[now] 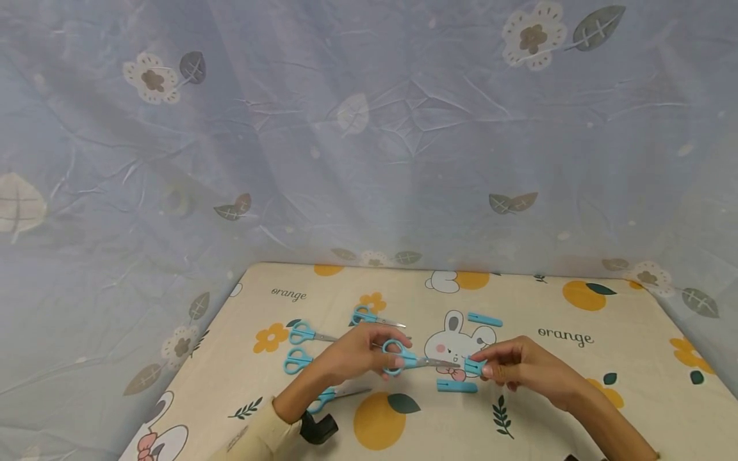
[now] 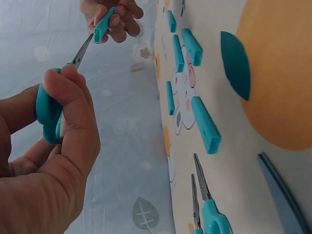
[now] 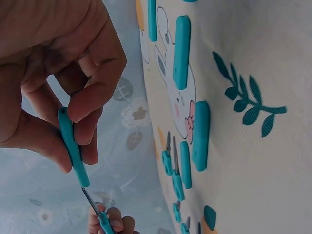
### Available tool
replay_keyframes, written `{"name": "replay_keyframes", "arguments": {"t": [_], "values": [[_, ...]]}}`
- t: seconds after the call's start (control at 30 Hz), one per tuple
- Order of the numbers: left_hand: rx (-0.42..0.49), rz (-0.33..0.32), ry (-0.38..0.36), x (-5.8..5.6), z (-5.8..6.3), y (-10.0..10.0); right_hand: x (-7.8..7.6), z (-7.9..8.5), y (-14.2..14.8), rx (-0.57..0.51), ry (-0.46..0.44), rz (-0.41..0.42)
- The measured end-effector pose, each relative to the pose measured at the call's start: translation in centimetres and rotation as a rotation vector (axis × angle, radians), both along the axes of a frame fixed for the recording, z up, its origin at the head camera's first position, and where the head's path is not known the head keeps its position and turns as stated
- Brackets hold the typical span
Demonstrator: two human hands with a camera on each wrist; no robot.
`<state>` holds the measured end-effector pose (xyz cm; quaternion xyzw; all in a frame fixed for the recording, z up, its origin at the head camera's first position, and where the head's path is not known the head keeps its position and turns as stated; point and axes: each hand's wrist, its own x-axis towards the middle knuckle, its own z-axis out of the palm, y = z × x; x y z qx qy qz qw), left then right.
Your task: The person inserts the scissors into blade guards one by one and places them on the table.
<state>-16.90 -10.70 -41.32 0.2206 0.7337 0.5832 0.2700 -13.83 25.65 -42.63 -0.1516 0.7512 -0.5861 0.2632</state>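
Above cloth (image 1: pixel 438 429) reading "orange" (image 1: pixel 565 335) — held scissors (image 1: pixel 410 360), cap (image 1: pixel 473 367)

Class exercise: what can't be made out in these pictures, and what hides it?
Head: the leftmost scissors, blades hidden by the left forearm.
Head: the held blade cover, partly hidden by the right hand.
Left wrist: the lower-right scissor blade, cut off by the frame edge.
Right wrist: a loose blade cover, upper end cut off by the top edge.
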Motion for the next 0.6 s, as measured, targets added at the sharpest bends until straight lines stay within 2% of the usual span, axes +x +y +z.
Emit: {"name": "replay_keyframes", "arguments": {"t": [0.2,0.6], "values": [[0.012,-0.007,-0.013,-0.3,0.4,0.4,-0.2,0.4,-0.1,-0.035,0.037,0.019],[0.043,-0.004,-0.041,-0.7,1.0,0.5,-0.6,1.2,-0.3,0.006,0.091,0.023]]}}
